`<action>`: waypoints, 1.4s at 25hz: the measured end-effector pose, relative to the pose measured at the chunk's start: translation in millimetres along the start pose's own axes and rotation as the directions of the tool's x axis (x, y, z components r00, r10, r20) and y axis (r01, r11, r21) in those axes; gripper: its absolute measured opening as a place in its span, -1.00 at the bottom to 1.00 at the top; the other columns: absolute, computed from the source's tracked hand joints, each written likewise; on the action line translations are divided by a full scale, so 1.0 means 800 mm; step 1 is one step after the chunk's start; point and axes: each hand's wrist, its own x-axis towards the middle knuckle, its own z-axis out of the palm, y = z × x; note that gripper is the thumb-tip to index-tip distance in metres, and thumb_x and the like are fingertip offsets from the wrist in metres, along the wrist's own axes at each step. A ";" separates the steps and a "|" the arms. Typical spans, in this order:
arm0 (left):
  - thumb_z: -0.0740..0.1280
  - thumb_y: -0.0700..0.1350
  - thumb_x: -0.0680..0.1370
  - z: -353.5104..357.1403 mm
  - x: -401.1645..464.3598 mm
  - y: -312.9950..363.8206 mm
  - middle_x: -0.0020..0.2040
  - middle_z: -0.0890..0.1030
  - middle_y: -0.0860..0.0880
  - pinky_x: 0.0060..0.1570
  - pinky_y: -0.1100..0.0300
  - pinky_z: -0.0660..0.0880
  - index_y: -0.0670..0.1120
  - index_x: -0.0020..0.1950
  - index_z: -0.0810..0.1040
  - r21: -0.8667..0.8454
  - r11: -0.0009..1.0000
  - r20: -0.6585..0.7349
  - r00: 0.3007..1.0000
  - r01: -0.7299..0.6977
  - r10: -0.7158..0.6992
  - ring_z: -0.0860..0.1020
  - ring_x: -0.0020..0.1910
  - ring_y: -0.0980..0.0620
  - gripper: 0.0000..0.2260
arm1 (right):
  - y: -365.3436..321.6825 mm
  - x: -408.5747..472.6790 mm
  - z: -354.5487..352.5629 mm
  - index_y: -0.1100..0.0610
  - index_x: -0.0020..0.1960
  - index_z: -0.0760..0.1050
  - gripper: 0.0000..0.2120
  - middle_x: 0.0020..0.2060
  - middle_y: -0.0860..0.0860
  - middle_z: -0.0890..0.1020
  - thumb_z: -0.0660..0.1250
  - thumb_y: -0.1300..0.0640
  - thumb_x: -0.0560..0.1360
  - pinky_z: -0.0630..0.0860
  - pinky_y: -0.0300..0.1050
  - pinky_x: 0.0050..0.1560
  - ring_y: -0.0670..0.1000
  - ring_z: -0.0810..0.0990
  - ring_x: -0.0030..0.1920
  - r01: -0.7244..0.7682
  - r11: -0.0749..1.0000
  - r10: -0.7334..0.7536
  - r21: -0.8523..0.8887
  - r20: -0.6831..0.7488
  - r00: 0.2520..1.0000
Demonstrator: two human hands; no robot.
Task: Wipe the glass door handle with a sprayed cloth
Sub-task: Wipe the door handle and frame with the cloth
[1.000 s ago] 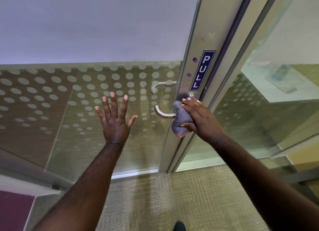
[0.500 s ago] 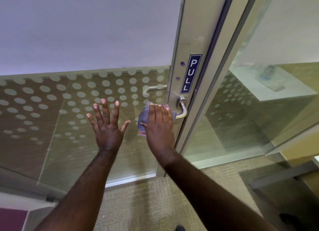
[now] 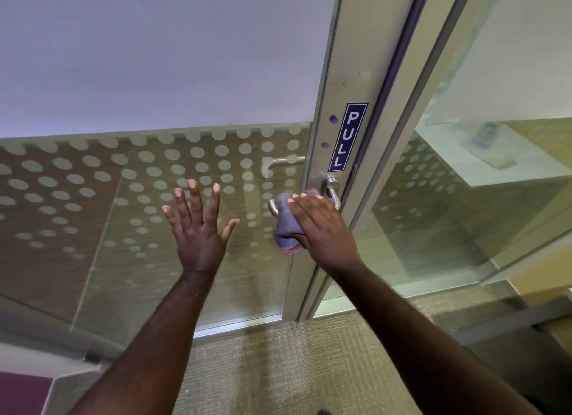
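A brushed-metal lever handle (image 3: 331, 186) sticks out of the glass door's aluminium stile, just under a blue PULL sticker (image 3: 347, 137). My right hand (image 3: 318, 225) presses a grey cloth with an orange edge (image 3: 286, 225) over the lever's bar; only the lever's left tip and its right-hand bend show. My left hand (image 3: 198, 228) is spread flat against the dotted glass panel (image 3: 123, 197) to the left of the handle, holding nothing.
A second handle (image 3: 280, 163) shows through the glass on the far side of the door. A fixed glass panel (image 3: 464, 213) stands to the right of the frame. Beige carpet (image 3: 278, 368) covers the floor below.
My right hand slid the cloth from the handle's right end to its left end, then back toward the middle. The left hand stayed flat on the glass.
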 end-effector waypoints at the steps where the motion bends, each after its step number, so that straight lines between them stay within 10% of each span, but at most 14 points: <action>1: 0.32 0.24 0.49 0.000 0.000 0.000 0.59 -0.34 -0.04 0.43 -0.38 0.00 0.13 0.60 -0.21 -0.002 1.000 0.004 1.000 0.001 -0.001 -0.06 0.55 -0.24 -0.11 | 0.013 -0.006 -0.003 0.33 0.33 0.47 -0.49 0.27 0.23 0.56 0.43 0.10 0.47 0.34 0.20 0.38 0.24 0.50 0.31 0.014 1.000 -0.014 0.025 0.001 1.000; 9: 0.30 0.25 0.49 0.004 0.000 -0.002 0.57 -0.39 0.00 0.44 -0.36 -0.04 0.14 0.59 -0.22 0.010 1.000 0.002 1.000 0.010 -0.010 -0.33 0.56 -0.09 -0.12 | 0.072 -0.024 -0.040 0.32 0.34 0.46 -0.54 0.31 0.22 0.53 0.19 0.00 0.60 0.28 0.06 0.45 0.18 0.45 0.37 -0.113 0.977 0.118 0.182 -0.018 0.993; 13: 0.22 0.30 0.51 0.007 -0.001 -0.004 0.59 -0.36 -0.02 0.45 -0.36 -0.04 0.12 0.60 -0.20 0.029 1.000 -0.007 1.000 0.000 0.000 -0.30 0.57 -0.10 -0.17 | 0.037 -0.018 -0.048 0.28 0.43 0.35 -0.52 0.38 0.15 0.45 0.26 0.18 0.54 0.18 -0.04 0.49 0.11 0.34 0.43 -0.386 0.869 0.458 0.310 -0.207 0.865; 20: 0.15 0.30 0.51 0.016 -0.004 -0.009 0.61 -0.25 -0.08 0.45 -0.36 -0.01 0.09 0.61 -0.11 0.061 0.998 -0.041 0.999 0.002 0.001 -0.21 0.59 -0.16 -0.22 | 0.008 0.066 -0.060 0.22 0.52 0.17 -0.46 0.48 0.00 0.28 0.22 0.09 0.61 0.15 0.00 0.52 0.09 0.17 0.54 -0.376 0.823 0.559 0.425 -0.492 0.668; 30: 0.19 0.29 0.50 0.029 -0.004 -0.016 0.63 -0.15 -0.12 0.50 -0.29 -0.12 0.06 0.62 -0.03 0.098 0.995 -0.111 0.993 -0.026 0.036 -0.11 0.60 -0.21 -0.22 | -0.042 0.150 -0.030 0.31 0.54 -0.25 0.00 0.54 0.21 -0.22 -0.02 -0.44 0.49 -0.19 0.10 0.55 0.20 -0.26 0.56 -0.724 0.653 0.757 0.222 -0.211 0.619; 35: 0.18 0.29 0.50 0.031 -0.004 -0.017 0.63 -0.17 -0.12 0.50 -0.28 -0.15 0.06 0.62 -0.03 0.075 0.997 -0.107 0.994 -0.024 0.032 -0.12 0.59 -0.21 -0.22 | -0.040 0.155 -0.019 0.24 0.54 -0.29 -0.13 0.56 0.18 -0.19 -0.01 -0.34 0.56 -0.10 0.13 0.55 0.16 -0.25 0.56 -0.747 0.625 0.779 0.225 -0.235 0.581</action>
